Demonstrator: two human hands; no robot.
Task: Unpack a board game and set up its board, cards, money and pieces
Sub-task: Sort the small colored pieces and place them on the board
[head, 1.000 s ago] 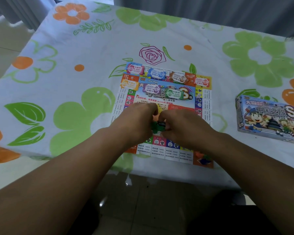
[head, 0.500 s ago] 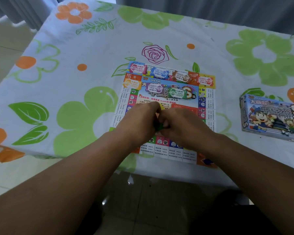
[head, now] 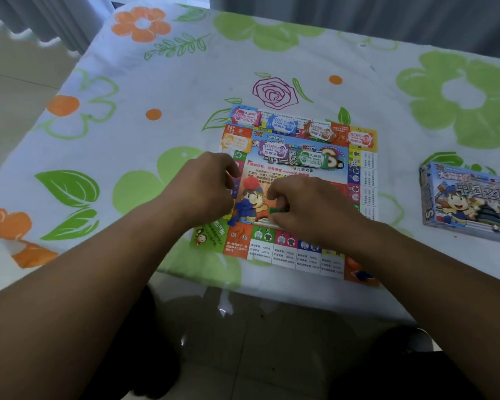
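**A:** Two bare hands work over a paper game board [head: 298,197] on a flower-print tablecloth [head: 127,82], its near edge close to the table's edge. What are they holding?

**B:** The right hand [head: 306,206] pinches a small green piece [head: 275,210] between thumb and fingertips, low over the board's middle. The left hand [head: 205,186] is curled just beside it, apart from the right; whether it grips anything cannot be told. Small blue pieces [head: 243,210] lie on the board between the hands.

**A:** Where's the rest of the set?

**B:** Seven bundles of play money [head: 246,118] lie across the board's far side. The game box [head: 471,200] lies well to the right.

**A:** What could go wrong?

**B:** The pieces look tiny and light, so a loose pinch could drop one, and it might bounce off the near edge to the floor. The board looks thin; a dragging wrist or forearm could probably shift it and scatter the money.
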